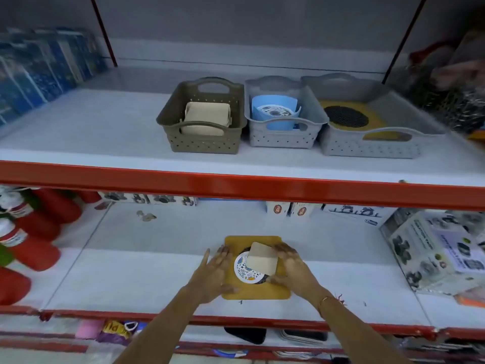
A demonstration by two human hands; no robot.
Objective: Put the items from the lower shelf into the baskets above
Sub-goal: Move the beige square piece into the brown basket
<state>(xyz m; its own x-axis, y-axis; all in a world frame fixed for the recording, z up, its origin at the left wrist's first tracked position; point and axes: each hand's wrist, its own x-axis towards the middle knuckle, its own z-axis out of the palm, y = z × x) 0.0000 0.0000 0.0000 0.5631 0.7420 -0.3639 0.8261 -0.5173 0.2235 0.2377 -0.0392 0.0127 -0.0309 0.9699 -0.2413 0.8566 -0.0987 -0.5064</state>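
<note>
**Mustard mat stack gathered on the lower shelf: risks before the lift**

Head view. Mustard-yellow square mat (pixel 256 267) lies flat at lower centre of the frame on the lower shelf (pixel 147 274), carrying a loose pile: a dark round mat (pixel 262 280) showing only at its edges, a white patterned round coaster (pixel 244 269) above it, and a beige square coaster (pixel 262 258) on top, tilted and overhanging to the right. The left hand (pixel 214 275) rests on the mat's left edge, its fingers (pixel 223 254) spread flat and released. The right hand (pixel 291 269) covers the right side, touching the beige square coaster; whether it is pinching that piece or only steadying it cannot be told.

In the upper half of the frame, three baskets stand side by side on the upper shelf (pixel 91 132): a brown basket (pixel 202 141) holding beige squares, a small grey basket (pixel 283 139) holding a blue holder with a patterned disc, and a wide grey basket (pixel 367 148) holding a yellow mat with a dark disc.

Likely hazards: lifting the whole pile at once could let the skewed top piece slide off; the red shelf lip (pixel 262 189) overhead may catch rising pieces; unsorted pieces could land in a mismatched basket.
</note>
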